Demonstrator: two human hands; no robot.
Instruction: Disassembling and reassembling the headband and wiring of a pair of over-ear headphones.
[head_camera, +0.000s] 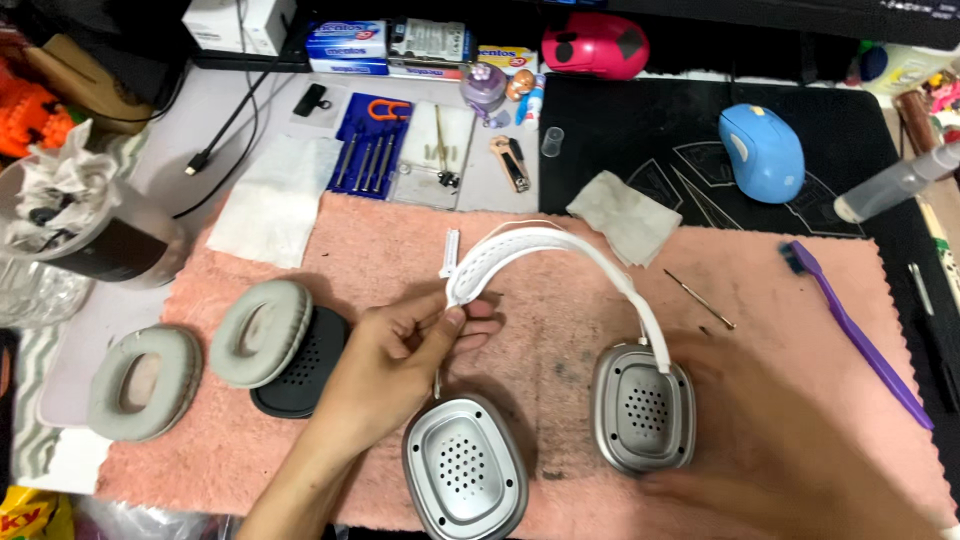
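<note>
While your left hand (400, 350) pinches the white headband (560, 250) above the left earcup (465, 470), keep that grip steady; your right hand (800, 440) is blurred, its fingers' state unreadable, beside the right earcup (643, 408).

Under my work lies a pink towel (400, 240), stained dark near its middle. On its left edge sit two grey ear cushions (262, 332) (143, 381), the nearer one lying partly on a black perforated pad (305, 365). A purple brush (858, 330) lies at the towel's right side, and a thin metal pin (699, 299) lies just left of it. A folded grey wipe (625, 215) overlaps the towel's top edge, beside a black mat (690, 130) that carries a blue mouse (761, 152). Behind the towel I see a blue tool kit (368, 148), a white tissue (277, 198), nail clippers (513, 165) and a pink mouse (595, 45). A cup of crumpled tissues (85, 215) stands far left.
</note>
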